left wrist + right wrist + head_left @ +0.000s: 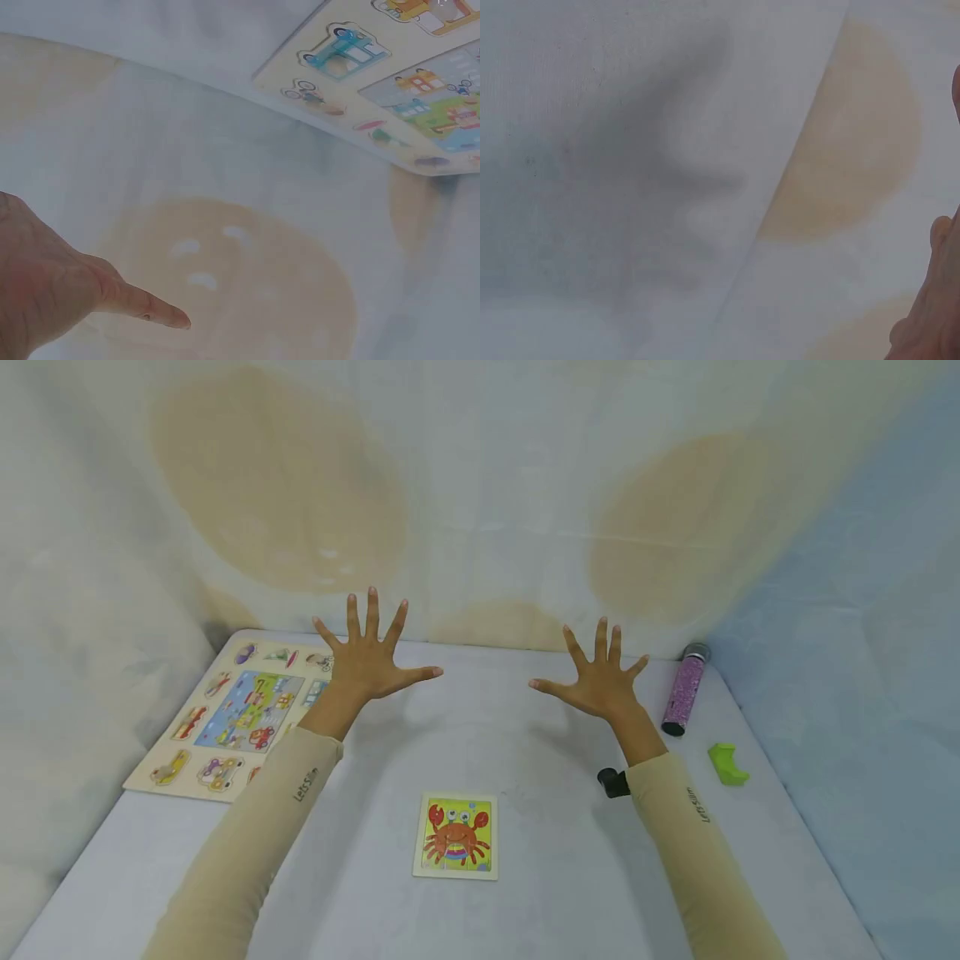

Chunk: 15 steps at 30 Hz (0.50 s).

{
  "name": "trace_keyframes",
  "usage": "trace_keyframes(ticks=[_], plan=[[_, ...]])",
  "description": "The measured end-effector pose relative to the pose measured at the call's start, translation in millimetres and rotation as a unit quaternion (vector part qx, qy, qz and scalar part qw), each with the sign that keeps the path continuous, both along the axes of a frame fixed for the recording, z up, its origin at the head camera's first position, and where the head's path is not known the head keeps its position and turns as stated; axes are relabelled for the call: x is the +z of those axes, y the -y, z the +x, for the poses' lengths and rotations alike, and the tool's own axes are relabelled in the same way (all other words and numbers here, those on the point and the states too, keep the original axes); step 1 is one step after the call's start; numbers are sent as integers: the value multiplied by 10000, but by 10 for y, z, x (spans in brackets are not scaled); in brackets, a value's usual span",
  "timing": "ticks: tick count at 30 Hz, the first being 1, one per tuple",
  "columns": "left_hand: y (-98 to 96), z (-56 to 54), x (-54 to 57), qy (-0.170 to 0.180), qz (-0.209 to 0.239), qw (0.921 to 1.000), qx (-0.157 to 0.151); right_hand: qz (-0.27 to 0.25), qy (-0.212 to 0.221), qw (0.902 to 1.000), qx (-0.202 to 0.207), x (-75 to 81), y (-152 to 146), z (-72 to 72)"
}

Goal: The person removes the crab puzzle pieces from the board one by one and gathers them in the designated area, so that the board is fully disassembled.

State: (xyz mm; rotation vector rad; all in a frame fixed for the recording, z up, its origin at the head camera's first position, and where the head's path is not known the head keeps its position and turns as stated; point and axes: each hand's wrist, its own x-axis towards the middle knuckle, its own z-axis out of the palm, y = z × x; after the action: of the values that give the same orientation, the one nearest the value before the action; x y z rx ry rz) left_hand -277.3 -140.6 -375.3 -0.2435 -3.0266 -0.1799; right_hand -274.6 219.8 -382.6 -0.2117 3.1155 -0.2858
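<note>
Both hands are held up above the white table with fingers spread wide, and neither holds anything. In the head view my left hand point(369, 664) is nearest to a wooden picture puzzle board point(168, 777) at the left; its thumb point(146, 304) points sideways in the left wrist view. My right hand point(600, 683) hovers at the right, left of a purple glittery microphone point(685, 689). Only its edge point(930, 300) shows in the right wrist view. A small crab puzzle point(456, 837) lies flat at the front middle, between the forearms.
A black ring-like object point(613, 782) lies partly hidden behind the right sleeve point(686, 827). Near the right edge rests a bright green block-like piece point(727, 764). Patterned cloth point(495, 510) hangs behind the table and along both sides.
</note>
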Motion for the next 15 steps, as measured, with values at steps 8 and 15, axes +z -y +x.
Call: trace_keyframes(ticks=[8, 15], plan=[[-9, 101, -64, -123, -361, 9986, -375, -55, -55, 9999, 149, -19, 39, 48], [-21, 346, -285, -348, -468, 9931, -1013, -113, -35, 9988, 467, -230, 113, 223]])
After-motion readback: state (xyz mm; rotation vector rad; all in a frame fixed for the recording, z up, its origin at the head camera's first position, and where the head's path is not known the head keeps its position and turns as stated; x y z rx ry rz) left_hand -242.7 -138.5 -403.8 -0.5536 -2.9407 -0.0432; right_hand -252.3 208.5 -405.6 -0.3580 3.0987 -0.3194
